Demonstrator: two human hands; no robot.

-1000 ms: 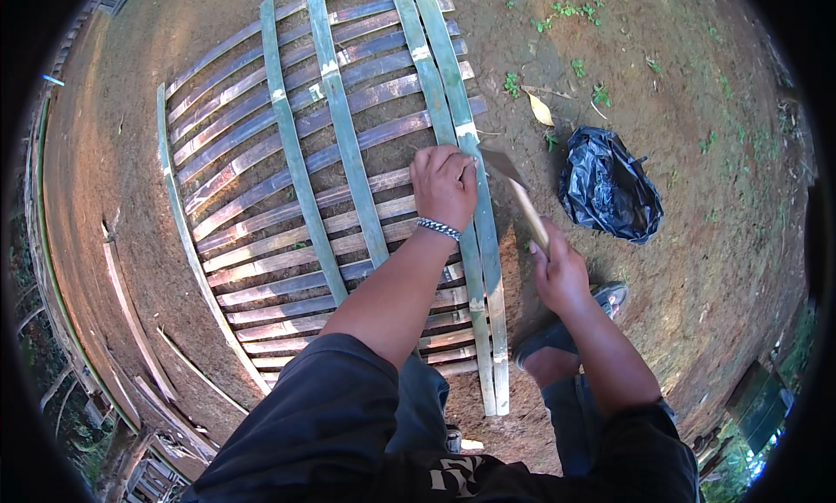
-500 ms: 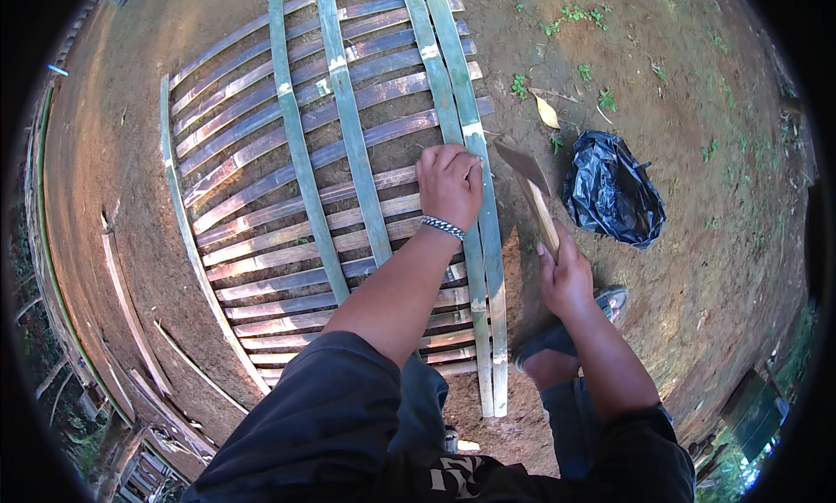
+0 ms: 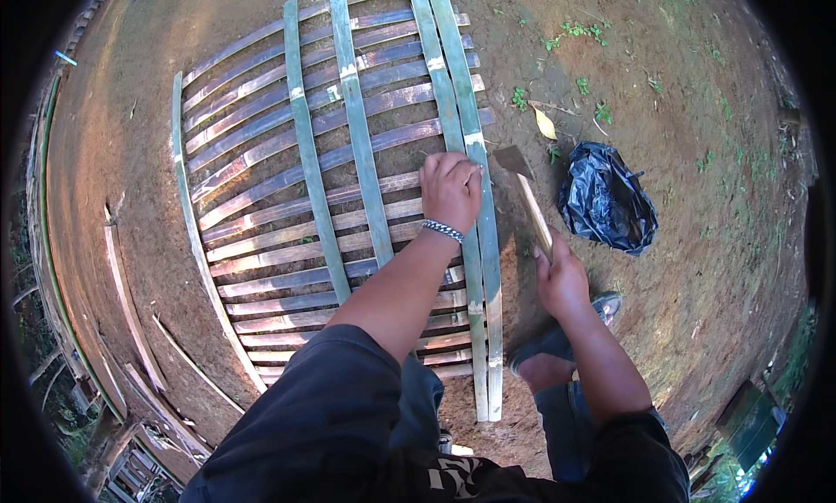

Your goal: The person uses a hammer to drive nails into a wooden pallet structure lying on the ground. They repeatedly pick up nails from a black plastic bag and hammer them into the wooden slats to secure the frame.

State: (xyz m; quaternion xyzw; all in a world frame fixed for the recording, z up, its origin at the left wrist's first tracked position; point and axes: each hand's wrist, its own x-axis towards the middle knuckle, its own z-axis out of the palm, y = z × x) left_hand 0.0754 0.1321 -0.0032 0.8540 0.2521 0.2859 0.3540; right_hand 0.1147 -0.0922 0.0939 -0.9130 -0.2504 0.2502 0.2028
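A lattice of bamboo slats [image 3: 318, 209] lies on the ground in front of me, long green strips crossing darker, thinner ones. My left hand [image 3: 450, 192], with a braided bracelet at the wrist, rests on the two long green bamboo strips [image 3: 485, 268] along its right side. Its fingers are curled closed; what they pinch is hidden, though a tiny bright spot shows by the fingertips. In my right hand [image 3: 562, 278] is the wooden handle of a hatchet [image 3: 534, 209]. The hatchet's dark metal head is just right of the strips, close to my left hand and apart from it.
A crumpled black plastic bag [image 3: 608, 198] sits on the dirt to the right, near a yellow leaf [image 3: 545, 124]. Loose bamboo pieces [image 3: 131, 298] lie at the left. My right foot [image 3: 601, 316] stands beside the lattice's right edge.
The hatchet's head has turned a little and shifted slightly left. My left hand stays at the same spot on the strips. The whole view has shifted slightly.
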